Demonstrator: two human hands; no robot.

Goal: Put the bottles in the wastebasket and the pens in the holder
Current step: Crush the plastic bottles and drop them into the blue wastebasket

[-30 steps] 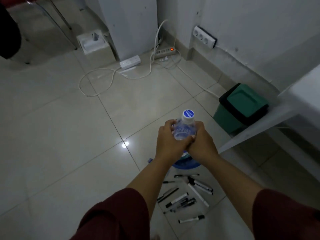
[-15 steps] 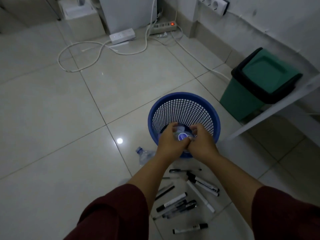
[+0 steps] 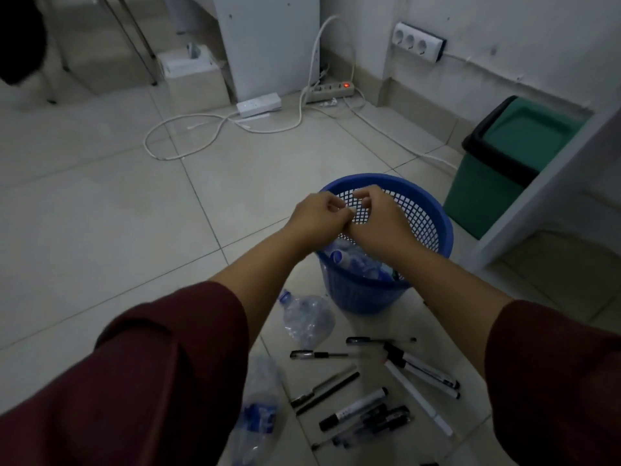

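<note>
A flattened plastic bottle with a blue label (image 3: pixel 260 412) lay on the tiled floor (image 3: pixel 100 203) beside the left sleeve, and a second crumpled clear bottle (image 3: pixel 307 319) rested just beside the foot of the blue mesh wastebasket (image 3: pixel 433 227). Both looked light, thin-walled and springy; taking each around the crushed middle or the stiffer neck would probably serve best, since smooth plastic may slip. The left hand (image 3: pixel 316 218) hovered over the basket rim with fingers loosely curled, holding nothing; the right hand (image 3: pixel 379 218), touching it, was likewise half-curled and empty. Bottles (image 3: pixel 349 257) lay inside the basket below. Pens and markers (image 3: pixel 369 398) were scattered on the floor nearer the person, rigid and slim, likely to roll; no holder was in view. Farther right stood a green lidded bin (image 3: pixel 497 169) under a white shelf edge (image 3: pixel 551 176), clear of the reach.
</note>
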